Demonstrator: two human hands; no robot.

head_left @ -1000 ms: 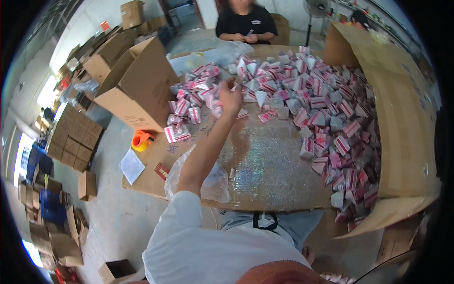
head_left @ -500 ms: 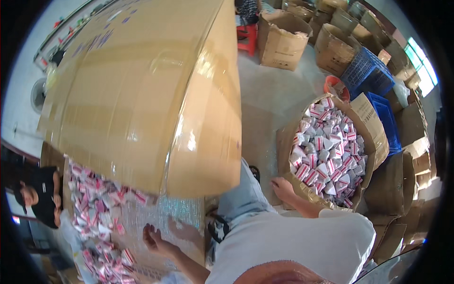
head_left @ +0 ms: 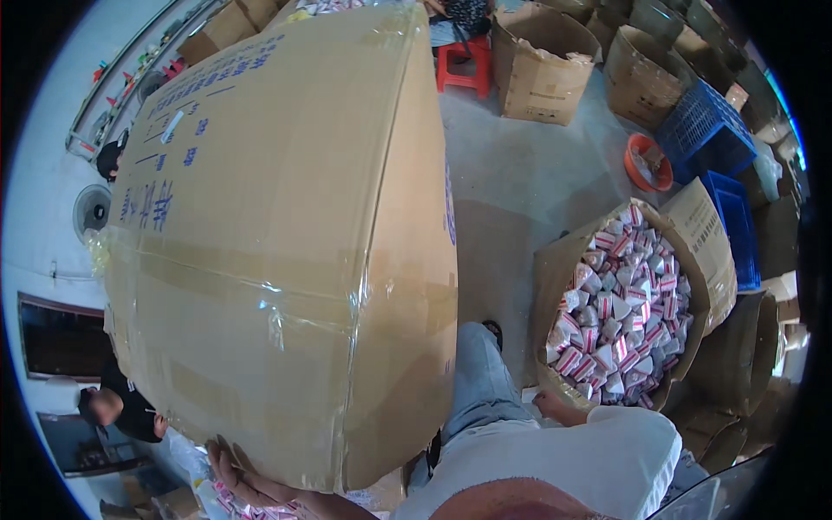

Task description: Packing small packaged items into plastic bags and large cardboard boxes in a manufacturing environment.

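A large taped cardboard box (head_left: 260,225) with blue markings fills the left and middle of the head view, its flat sides toward me. My left hand (head_left: 232,478) is at the box's lower left edge, fingers stretched out and apart, seemingly touching the cardboard. Below that edge, some pink-and-white wrapped packets (head_left: 251,507) show; the rest are hidden by the box. My right hand (head_left: 555,406) is low beside an open carton (head_left: 559,286) heaped with grey, white and red-striped wrapped packets (head_left: 620,312). Its fingers are too hidden to read.
Another person (head_left: 130,403) in black stands at the left. An orange basin (head_left: 648,163), blue plastic crates (head_left: 706,130) and several open cartons (head_left: 546,82) stand at the right and back. A red stool (head_left: 464,69) with a seated person is at the far middle.
The large box has come lower and nearer, covering most of the packets at lower left. My left hand has moved down and left to its edge; my right hand now sits lower beside the open carton.
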